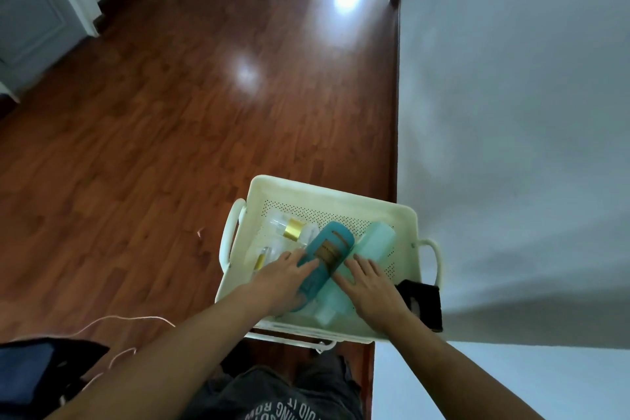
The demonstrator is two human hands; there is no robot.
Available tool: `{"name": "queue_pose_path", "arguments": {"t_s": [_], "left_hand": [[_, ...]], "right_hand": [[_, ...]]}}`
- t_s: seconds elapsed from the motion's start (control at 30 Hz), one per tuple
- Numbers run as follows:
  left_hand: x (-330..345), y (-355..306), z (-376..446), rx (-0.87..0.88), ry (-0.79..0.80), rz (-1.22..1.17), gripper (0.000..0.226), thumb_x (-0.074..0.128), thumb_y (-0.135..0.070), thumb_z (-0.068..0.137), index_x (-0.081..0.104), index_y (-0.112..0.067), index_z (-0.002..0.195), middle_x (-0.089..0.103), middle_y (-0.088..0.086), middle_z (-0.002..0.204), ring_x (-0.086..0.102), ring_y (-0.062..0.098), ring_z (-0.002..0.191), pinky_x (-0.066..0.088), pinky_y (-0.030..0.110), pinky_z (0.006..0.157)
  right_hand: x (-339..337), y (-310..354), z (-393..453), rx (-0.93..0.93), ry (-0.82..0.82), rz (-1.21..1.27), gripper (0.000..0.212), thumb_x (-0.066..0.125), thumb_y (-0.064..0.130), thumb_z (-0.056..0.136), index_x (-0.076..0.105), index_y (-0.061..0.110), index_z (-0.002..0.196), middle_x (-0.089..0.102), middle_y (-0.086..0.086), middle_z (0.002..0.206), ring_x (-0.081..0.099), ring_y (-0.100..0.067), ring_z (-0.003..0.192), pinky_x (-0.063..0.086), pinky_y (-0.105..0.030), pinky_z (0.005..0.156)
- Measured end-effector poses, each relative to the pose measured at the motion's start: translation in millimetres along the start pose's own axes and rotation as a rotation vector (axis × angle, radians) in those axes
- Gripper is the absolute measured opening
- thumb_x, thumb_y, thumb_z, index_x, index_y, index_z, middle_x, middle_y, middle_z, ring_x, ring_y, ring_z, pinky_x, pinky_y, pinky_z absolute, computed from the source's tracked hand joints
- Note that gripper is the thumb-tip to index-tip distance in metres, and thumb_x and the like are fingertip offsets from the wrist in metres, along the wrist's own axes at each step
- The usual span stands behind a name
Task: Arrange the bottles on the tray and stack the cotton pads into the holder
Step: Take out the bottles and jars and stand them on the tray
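- A dark bag [37,372] and a thin pale cord [112,320] are seen on the wooden floor [136,147] at about 8 o'clock from the tray.
- The cream perforated tray [327,191], with a handle at each side, is found low in the view beside the white wall [511,112].
- At 10 o'clock inside the tray a clear bottle with a gold band [294,228] is laid on its side; a smaller gold-banded bottle [261,257] lies just below it, at 9 o'clock.
- The left hand [279,283] is laid flat, fingers spread, on the near end of the teal slotted holder [324,249], which lies diagonally across the tray's middle; nothing is gripped.
- The right hand [371,286] is likewise spread open and pressed on the pale green bottle [371,242], which lies parallel to and touching the holder, at 3 o'clock.
- A black object [422,303] is propped at the tray's 4 o'clock corner; what it is cannot be told.
- No cotton pads can be made out.
- The step is judged to be sorting the tray's contents: the holder and bottle are best parted sideways with even pressure, so the lying bottles are not rolled into one another, then each is gripped around its body and stood upright.
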State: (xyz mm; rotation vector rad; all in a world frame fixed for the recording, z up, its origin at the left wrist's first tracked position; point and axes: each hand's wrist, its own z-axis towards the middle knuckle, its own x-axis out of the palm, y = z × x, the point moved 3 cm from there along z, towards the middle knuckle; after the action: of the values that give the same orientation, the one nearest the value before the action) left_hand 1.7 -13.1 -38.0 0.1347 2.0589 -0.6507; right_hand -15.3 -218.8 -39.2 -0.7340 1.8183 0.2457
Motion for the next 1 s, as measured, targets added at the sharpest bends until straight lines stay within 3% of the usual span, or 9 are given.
{"name": "queue_pose_path", "arguments": {"t_s": [0.13,0.3,0.57,0.63,0.7,0.8,1.0], "left_hand": [[0,3,1,-0.007,-0.001,-0.036,0.076,0.057,-0.037,0.093,0.02,-0.03,0.159,0.019,0.002,0.161,0.024,0.025,0.143,0.04,0.049,0.111],[1,7,5,0.012,-0.006,-0.042,0.079,0.061,-0.037,0.092,0.02,-0.03,0.159,0.02,0.0,0.16,0.025,0.023,0.143,0.037,0.043,0.112],[3,14,4,-0.003,-0.03,-0.078,0.083,0.065,-0.041,0.09,0.02,-0.032,0.159,0.024,-0.001,0.157,0.028,0.021,0.141,0.039,0.042,0.112],[2,14,4,-0.005,-0.029,-0.081,0.083,0.065,-0.041,0.09,0.02,-0.033,0.159,0.024,-0.002,0.157,0.028,0.021,0.14,0.04,0.042,0.111],[1,14,4,-0.008,-0.032,-0.08,0.083,0.065,-0.041,0.089,0.02,-0.033,0.159,0.024,-0.002,0.157,0.029,0.021,0.14,0.04,0.042,0.111],[2,15,3,0.005,-0.035,-0.072,0.081,0.063,-0.04,0.088,0.022,-0.032,0.158,0.025,0.0,0.157,0.03,0.022,0.14,0.039,0.042,0.111],[3,17,3,0.018,-0.039,-0.048,0.081,0.061,-0.045,0.089,0.022,-0.033,0.158,0.024,0.001,0.157,0.03,0.022,0.14,0.039,0.043,0.111]], "right_hand": [[5,5,-1,0.023,-0.02,-0.008,0.074,0.067,0.02,0.087,0.032,0.025,0.153,0.035,-0.025,0.155,0.031,-0.044,0.145,0.029,-0.06,0.116],[5,12,3,0.082,0.021,-0.016,0.075,0.065,0.024,0.09,0.023,0.029,0.151,0.026,-0.024,0.159,0.019,-0.045,0.149,0.02,-0.068,0.115],[4,17,4,0.118,0.064,0.04,0.078,0.073,0.022,0.083,0.031,0.034,0.147,0.031,-0.025,0.158,0.02,-0.048,0.149,0.023,-0.078,0.107],[3,15,6,0.103,0.068,0.028,0.078,0.07,0.019,0.087,0.025,0.035,0.149,0.025,-0.024,0.159,0.013,-0.048,0.15,0.015,-0.079,0.109],[2,12,7,0.091,0.066,0.031,0.078,0.066,0.02,0.09,0.019,0.036,0.149,0.02,-0.022,0.161,0.008,-0.046,0.151,0.011,-0.077,0.111],[-5,5,5,0.095,0.056,0.056,0.084,0.07,0.021,0.086,0.017,0.037,0.15,0.019,-0.019,0.162,0.01,-0.043,0.152,0.016,-0.072,0.114],[-40,-26,3,0.19,-0.084,0.28,0.081,0.078,0.043,0.076,0.033,0.035,0.143,0.034,-0.002,0.155,0.027,-0.032,0.147,0.036,-0.055,0.114]]}}
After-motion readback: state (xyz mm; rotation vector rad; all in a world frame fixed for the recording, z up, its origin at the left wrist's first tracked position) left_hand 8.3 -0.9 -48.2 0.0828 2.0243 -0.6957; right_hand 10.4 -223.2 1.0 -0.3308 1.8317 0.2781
